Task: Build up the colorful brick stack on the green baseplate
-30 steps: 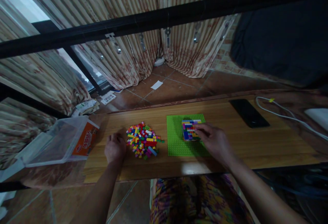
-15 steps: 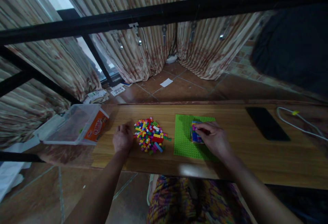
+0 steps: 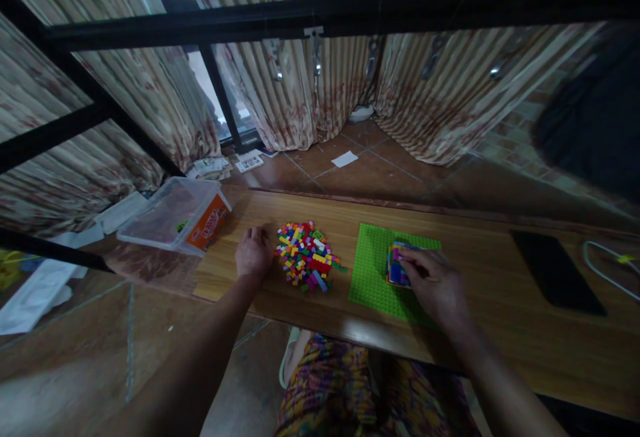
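Striped curtains (image 3: 310, 97) hang behind a black metal rail (image 3: 350, 16), and below them a brown tiled floor (image 3: 285, 174) carries a white sheet of paper (image 3: 345, 158). You sit at a long wooden table (image 3: 480, 304), your patterned clothing (image 3: 325, 384) showing under its near edge. Your left hand (image 3: 254, 255) rests on the table just beside a loose pile of small bricks (image 3: 304, 254), in red, yellow, white, pink, green, blue and other colours. The fingers of that grip are curled, and you cannot tell from this view whether anything is inside it. To the right of the pile, a green studded plate (image 3: 369, 267) lies flat on the table, and on it stands a small block of joined bricks (image 3: 396, 274), mostly blue and purple on the part that shows. Your right hand (image 3: 436, 282) reaches over the block from the right and covers part of it. Its grip is drawn in, thumb and fingers close together at the top of the block; the spot is too small to tell whether a brick is pinched between them. At the left end of the table you have a clear plastic box (image 3: 163, 214) with an orange label (image 3: 210, 222). Well to the right of the plate lies a black phone (image 3: 557, 272), with a white cable (image 3: 593, 267) near it.
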